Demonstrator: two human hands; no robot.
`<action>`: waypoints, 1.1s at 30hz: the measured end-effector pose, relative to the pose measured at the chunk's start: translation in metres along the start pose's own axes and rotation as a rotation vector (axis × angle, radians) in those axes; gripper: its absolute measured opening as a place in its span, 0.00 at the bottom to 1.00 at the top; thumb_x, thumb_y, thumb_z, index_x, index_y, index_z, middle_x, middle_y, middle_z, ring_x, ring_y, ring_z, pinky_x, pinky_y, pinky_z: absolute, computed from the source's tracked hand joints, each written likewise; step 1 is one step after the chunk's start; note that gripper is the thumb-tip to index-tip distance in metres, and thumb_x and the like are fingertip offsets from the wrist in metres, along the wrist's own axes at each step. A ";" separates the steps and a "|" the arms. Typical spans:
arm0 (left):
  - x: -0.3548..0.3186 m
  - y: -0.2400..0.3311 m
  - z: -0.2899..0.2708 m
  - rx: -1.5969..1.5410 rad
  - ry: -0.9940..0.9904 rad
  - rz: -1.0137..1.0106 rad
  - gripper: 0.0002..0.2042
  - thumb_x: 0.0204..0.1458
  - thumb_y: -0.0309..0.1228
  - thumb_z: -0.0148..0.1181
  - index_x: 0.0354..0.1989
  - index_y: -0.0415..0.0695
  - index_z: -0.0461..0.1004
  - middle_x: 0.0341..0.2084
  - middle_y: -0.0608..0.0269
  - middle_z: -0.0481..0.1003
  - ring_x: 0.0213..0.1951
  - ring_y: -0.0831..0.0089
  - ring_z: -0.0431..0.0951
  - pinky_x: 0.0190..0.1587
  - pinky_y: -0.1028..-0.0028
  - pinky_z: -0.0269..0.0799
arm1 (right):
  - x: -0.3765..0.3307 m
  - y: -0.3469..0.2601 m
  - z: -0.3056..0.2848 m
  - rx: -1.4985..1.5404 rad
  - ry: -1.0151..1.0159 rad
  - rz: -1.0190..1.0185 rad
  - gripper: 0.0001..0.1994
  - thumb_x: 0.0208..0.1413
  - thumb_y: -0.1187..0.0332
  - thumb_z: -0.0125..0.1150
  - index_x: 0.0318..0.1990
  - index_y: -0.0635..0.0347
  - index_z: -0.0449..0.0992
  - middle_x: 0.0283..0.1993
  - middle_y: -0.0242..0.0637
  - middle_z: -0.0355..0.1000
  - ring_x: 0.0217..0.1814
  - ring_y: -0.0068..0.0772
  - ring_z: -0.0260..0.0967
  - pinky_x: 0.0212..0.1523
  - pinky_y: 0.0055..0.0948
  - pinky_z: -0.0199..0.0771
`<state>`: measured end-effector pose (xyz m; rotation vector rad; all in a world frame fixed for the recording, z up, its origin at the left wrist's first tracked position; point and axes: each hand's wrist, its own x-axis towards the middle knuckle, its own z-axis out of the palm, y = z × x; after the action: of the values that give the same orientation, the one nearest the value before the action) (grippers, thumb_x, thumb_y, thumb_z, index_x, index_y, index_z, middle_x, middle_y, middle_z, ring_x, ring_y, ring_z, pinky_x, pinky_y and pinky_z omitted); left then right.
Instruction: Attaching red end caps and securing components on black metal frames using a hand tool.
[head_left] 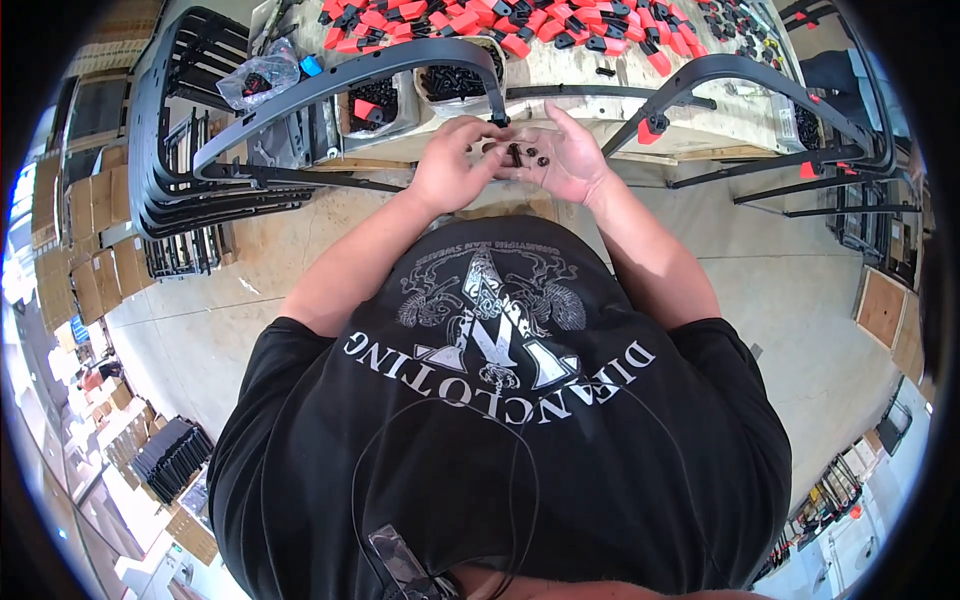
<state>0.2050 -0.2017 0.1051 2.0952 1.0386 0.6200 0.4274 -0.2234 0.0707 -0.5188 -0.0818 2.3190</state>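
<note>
My right hand (pixel 572 165) is turned palm up, fingers toward the left, cradling a few small black bolts (pixel 515 155) and nuts (pixel 542 161). Beside it, the curled fingers of my left hand (pixel 450 168) meet the right hand's fingertips. Something small and dark shows between the left thumb and forefinger, too small to name. Just beyond both hands is the end of a curved black metal frame tube (pixel 400 57). A second curved black tube (pixel 715 68) with a red-and-black clip (pixel 652 130) extends to the right.
A workbench (pixel 600 100) ahead carries a pile of red-and-black plastic clips (pixel 520 25). Bins of black bolts (pixel 455 82) and black hardware (pixel 372 105) stand at its near edge, next to a clear plastic bag (pixel 260 75). Stacked black frames (pixel 165 130) and cardboard boxes (pixel 95 200) are at left.
</note>
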 end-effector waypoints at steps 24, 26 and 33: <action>-0.001 0.015 0.006 0.128 -0.043 0.093 0.14 0.45 0.34 0.68 0.40 0.43 0.81 0.37 0.53 0.80 0.45 0.52 0.77 0.52 0.58 0.74 | 0.012 0.022 0.018 -0.214 0.181 -0.031 0.27 0.70 0.44 0.44 0.55 0.59 0.74 0.47 0.35 0.75 0.46 0.32 0.73 0.49 0.35 0.74; -0.004 0.001 0.010 0.098 0.041 0.024 0.14 0.45 0.34 0.69 0.40 0.43 0.81 0.37 0.53 0.80 0.45 0.52 0.78 0.52 0.58 0.74 | 0.014 0.023 0.012 -0.235 0.249 -0.045 0.24 0.70 0.46 0.47 0.52 0.59 0.75 0.42 0.33 0.75 0.41 0.29 0.72 0.42 0.31 0.75; -0.010 -0.011 0.009 0.046 0.076 -0.029 0.11 0.52 0.33 0.68 0.40 0.42 0.81 0.36 0.53 0.81 0.41 0.54 0.81 0.46 0.61 0.77 | 0.015 0.027 0.003 -0.406 0.373 -0.074 0.08 0.64 0.63 0.61 0.36 0.57 0.75 0.26 0.24 0.62 0.21 0.14 0.53 0.18 0.21 0.45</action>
<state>0.2004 -0.2088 0.0902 2.1069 1.1332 0.6713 0.3983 -0.2323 0.0623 -1.1228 -0.3900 2.0992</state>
